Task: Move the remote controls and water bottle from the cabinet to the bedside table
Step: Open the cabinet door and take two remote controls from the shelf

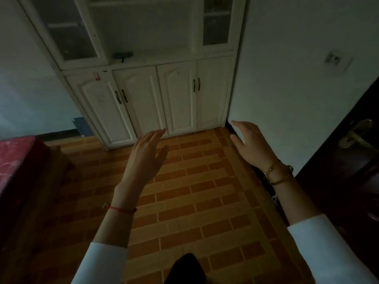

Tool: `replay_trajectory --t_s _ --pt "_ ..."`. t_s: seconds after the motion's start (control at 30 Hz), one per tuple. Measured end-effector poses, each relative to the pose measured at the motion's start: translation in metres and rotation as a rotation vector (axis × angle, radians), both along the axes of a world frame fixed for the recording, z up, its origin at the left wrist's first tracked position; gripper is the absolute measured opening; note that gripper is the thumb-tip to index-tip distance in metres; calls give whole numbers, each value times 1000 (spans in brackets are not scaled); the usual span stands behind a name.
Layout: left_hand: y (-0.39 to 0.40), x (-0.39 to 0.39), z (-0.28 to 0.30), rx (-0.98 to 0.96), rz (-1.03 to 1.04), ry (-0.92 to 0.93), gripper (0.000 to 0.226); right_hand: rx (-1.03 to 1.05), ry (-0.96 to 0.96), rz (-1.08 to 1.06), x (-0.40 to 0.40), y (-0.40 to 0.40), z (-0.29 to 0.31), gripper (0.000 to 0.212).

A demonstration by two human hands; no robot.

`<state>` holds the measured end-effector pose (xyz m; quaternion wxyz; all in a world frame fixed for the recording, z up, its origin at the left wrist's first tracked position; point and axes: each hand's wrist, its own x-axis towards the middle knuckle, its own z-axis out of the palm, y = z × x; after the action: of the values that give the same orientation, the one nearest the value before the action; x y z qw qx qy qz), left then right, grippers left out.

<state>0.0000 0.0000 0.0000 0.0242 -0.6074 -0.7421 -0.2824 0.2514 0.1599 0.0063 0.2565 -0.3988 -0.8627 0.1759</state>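
Note:
A white cabinet (176,99) stands against the far wall, with four shut lower doors, glass doors above and an open ledge between them. A small dark object (123,55) lies on the ledge at the left; I cannot tell what it is. No water bottle shows. My left hand (146,154) is raised over the floor in front of the cabinet, fingers apart, holding nothing. My right hand (249,143) is raised at the right near the wall corner, also open and holding nothing. Both hands are well short of the cabinet.
The floor (194,191) has orange brick-pattern tiles. A red-covered bed or bench (16,158) sits at the left edge. A dark wooden door (352,152) with a brass handle stands at the right. A wall switch (336,59) is on the right-hand wall.

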Motion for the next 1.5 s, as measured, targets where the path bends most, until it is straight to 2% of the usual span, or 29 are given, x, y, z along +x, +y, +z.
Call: replay_trajectory --t_s 0.17,0.37,0.8,1.17,1.33,1.5 --pt "40 -20 -14 -20 26 -24 50 -43 -18 -7 -20 37 -13 47" --pt "117 -59 -26 -19 28 -35 50 -25 -27 -7 -64 116 -27 45" --pt "342 -173 -1 -15 -9 -40 50 -13 56 -13 -194 324 -4 43" --pt "515 -246 -19 -44 -57 -63 50 -60 43 -42 -258 484 -32 45" --pt "609 -275 -23 -32 -40 -57 50 -67 65 -12 -291 579 -38 45" --pt "710 -309 -5 3 -20 -63 51 -36 101 22 -331 692 -18 45"
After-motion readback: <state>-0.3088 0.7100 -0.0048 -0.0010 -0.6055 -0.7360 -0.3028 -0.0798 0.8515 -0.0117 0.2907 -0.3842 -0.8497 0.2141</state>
